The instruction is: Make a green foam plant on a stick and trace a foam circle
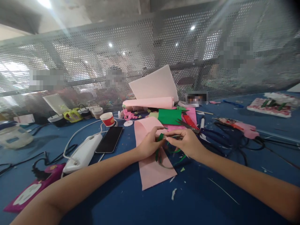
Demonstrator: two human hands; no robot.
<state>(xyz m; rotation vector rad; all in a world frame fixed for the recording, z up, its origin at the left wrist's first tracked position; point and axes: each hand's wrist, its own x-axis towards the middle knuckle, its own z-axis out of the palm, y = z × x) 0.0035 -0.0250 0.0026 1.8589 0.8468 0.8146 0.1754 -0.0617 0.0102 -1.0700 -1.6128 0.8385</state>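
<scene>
Green strips (160,137) between two hands, middle of the frame

The left hand (149,144) is nearly closed, and its thumb and fingers pinch the green strips. The right hand (189,143) meets it from the right side; its fingers are bent and closed together on the same strips. Some loose ends hang below the hands, above a pink sheet (156,178), which lies on the blue desk (131,203) at the centre. Just beyond the hands there is a green sheet (170,116), and near the right hand lie scissors (187,125). To the left of centre are a black phone (109,139), a red and white cup (108,119) and a white power strip (83,153). A pink roll (150,102) lies farther back.
</scene>
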